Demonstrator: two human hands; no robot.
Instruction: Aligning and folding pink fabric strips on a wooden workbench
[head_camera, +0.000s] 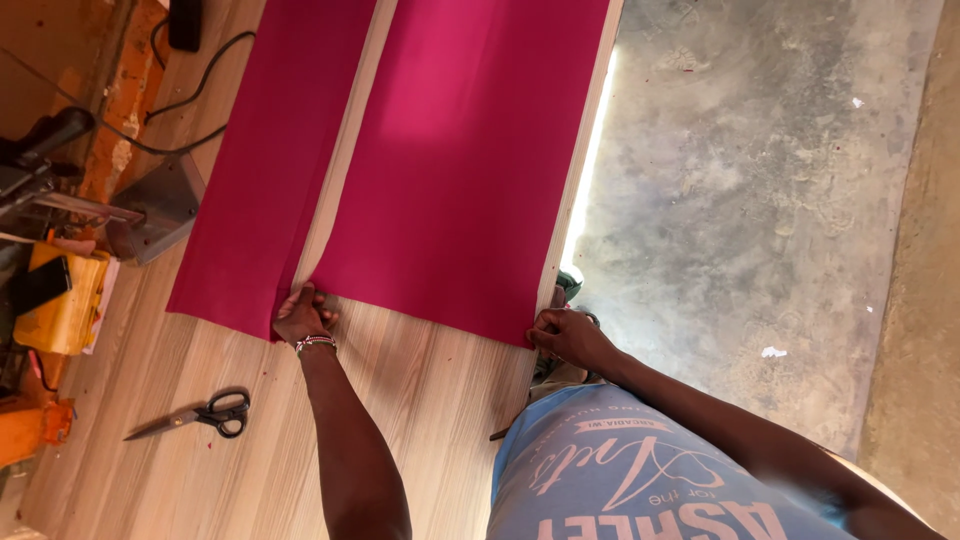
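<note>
Concrete floor (760, 200) runs down the right side, grey and blotchy, and a wood-grain table (420, 400) fills the rest of the view. Two pieces of magenta fabric lie flat on the table, side by side with a thin strip of wood showing between them. The wide piece (470, 160) reaches the table's right edge; the narrow piece (265, 160) sits to its left.

Left hand (303, 318) is pressed down right at the gap, where the near corners of both pieces meet. Fingers are curled in, pinching cloth, though I can't tell which piece it actually has. There's a beaded bracelet (315, 343) on that wrist. Right hand (568, 335) is clamped on the near right corner of the wide piece, just at the table edge.

Black-handled scissors (200, 415) lie shut on the bare wood, off to the left of the left arm and well apart from the fabric. Far left there's a yellow box (65, 300), some dark tools and a black cable (190, 100) snaking across the table.
</note>
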